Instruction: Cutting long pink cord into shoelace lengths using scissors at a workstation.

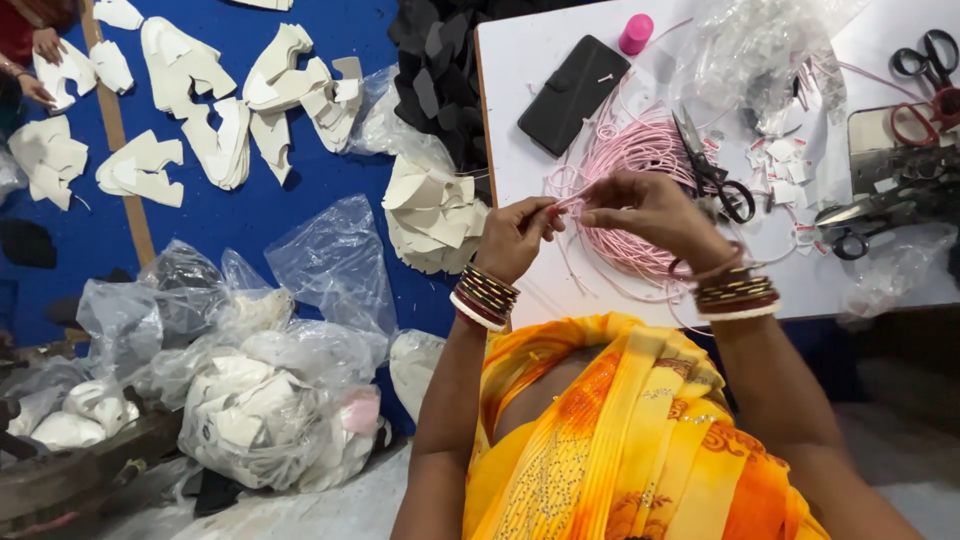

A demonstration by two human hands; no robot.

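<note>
While both hands meet above the near edge of the white table point(540, 60), the left hand point(515, 238) pinches the end of a thin pink cord point(570, 200) between thumb and fingertips, and the right hand point(645, 208) closes narrowly on the same strand just beside it. The cord leads back into a loose pink bundle point(630, 150) lying on the table, with black-handled scissors point(715, 170) touching it and a black phone point(573, 95) near.

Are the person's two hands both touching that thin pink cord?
Touching. The head view shows the left hand and right hand each pinching the pink cord between fingertips, above the white table.
</note>
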